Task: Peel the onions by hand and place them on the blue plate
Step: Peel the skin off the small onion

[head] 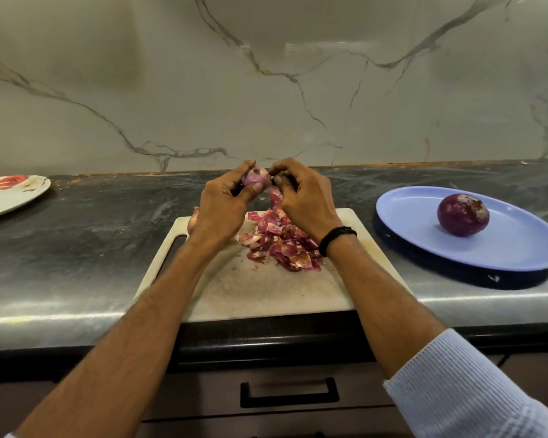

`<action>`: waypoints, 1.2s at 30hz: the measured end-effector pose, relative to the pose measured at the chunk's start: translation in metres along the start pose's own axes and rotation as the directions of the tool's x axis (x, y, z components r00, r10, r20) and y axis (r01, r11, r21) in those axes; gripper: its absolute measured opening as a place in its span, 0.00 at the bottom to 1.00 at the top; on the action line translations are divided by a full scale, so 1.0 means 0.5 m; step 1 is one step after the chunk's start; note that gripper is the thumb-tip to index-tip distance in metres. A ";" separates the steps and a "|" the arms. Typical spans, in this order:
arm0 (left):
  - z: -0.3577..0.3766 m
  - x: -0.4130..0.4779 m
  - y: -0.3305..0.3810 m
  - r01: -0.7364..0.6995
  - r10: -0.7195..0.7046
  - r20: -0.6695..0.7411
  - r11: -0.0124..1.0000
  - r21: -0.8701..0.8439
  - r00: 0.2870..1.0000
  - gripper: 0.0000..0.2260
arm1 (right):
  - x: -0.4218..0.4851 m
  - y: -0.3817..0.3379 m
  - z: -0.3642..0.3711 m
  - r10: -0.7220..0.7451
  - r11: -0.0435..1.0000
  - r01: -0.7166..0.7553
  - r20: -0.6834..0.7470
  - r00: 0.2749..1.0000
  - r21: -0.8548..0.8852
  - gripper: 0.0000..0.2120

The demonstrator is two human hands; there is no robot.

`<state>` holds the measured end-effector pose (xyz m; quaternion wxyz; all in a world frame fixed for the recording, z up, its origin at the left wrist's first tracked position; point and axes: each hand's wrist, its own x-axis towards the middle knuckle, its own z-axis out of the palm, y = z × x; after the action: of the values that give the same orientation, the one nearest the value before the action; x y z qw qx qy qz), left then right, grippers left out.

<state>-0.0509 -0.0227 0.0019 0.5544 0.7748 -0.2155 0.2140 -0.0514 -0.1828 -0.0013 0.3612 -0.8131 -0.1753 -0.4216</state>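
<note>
My left hand point(223, 205) grips a small pale purple onion point(255, 178) above the far edge of the white cutting board point(266, 292). My right hand point(304, 197) pinches a strip of skin point(276, 196) at the onion's right side; the strip hangs down toward a heap of red peels point(282, 245) on the board. A dark purple peeled onion point(462, 214) rests on the blue plate point(487, 251) at the right. Another onion point(193, 221) peeks out behind my left wrist, mostly hidden.
A white plate point(10, 194) with something red on it sits at the far left of the dark counter point(76, 235). A marble wall point(266, 90) backs the counter. A drawer handle point(290, 393) lies below the counter's front edge.
</note>
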 end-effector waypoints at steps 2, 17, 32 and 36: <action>-0.003 -0.001 0.001 0.012 -0.012 0.011 1.000 0.010 1.000 0.23 | 0.002 -0.001 0.001 0.002 1.000 -0.002 0.003 1.000 0.002 0.05; -0.005 -0.007 0.008 -0.013 0.012 0.008 0.998 0.065 1.000 0.22 | 0.000 -0.005 0.000 -0.011 0.998 0.010 0.017 1.000 0.068 0.06; -0.006 -0.004 -0.001 -0.006 0.003 0.028 0.995 0.097 1.000 0.21 | -0.004 0.011 -0.006 -0.013 1.000 0.013 0.040 0.999 0.009 0.05; -0.004 -0.003 -0.004 -0.017 0.015 0.027 0.995 0.097 1.000 0.21 | -0.006 0.010 -0.004 -0.024 1.000 0.024 0.071 0.997 0.002 0.05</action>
<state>-0.0513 -0.0199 0.0000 0.5115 0.8019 -0.2184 0.2183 -0.0511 -0.1877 -0.0051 0.3502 -0.8251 -0.1979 -0.3967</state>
